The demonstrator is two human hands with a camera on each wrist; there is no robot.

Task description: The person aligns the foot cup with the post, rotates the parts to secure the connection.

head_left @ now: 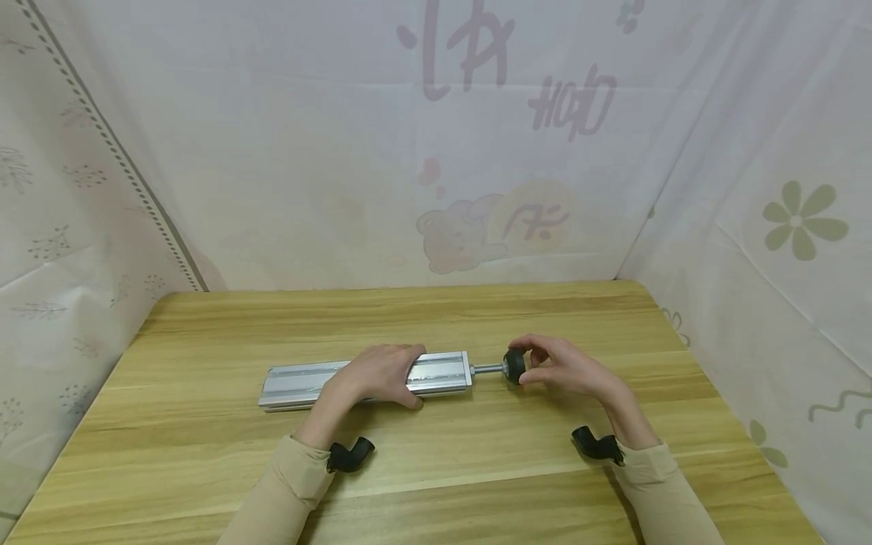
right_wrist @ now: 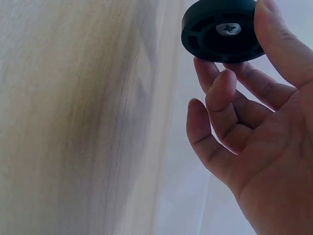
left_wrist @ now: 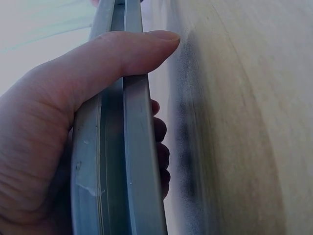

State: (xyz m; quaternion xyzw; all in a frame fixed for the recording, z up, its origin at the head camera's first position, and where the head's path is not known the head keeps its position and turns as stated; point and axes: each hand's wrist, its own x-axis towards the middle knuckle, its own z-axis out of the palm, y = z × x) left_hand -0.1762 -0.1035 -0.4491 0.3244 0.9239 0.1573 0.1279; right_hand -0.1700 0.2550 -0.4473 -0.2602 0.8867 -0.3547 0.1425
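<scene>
A silver aluminium extrusion profile (head_left: 439, 371) lies lengthwise across the middle of the table, low over the wood. My left hand (head_left: 381, 372) grips it near its right end. In the left wrist view the thumb crosses the grooved side of the profile (left_wrist: 142, 161), and fingertips (left_wrist: 160, 129) show beyond its far edge. A threaded rod (head_left: 487, 369) sticks out of the right end plate and carries a black levelling foot (head_left: 515, 366). My right hand (head_left: 568, 369) pinches that foot by its rim between thumb and fingers. Its ribbed underside with a cross-slot screw (right_wrist: 228, 29) faces the right wrist camera.
The wooden table (head_left: 477, 484) runs back to a printed white cloth (head_left: 306, 189), with more cloth hanging on both sides. A black curved strap piece (head_left: 350, 455) sits at the left cuff, and a similar piece (head_left: 596, 444) at the right cuff.
</scene>
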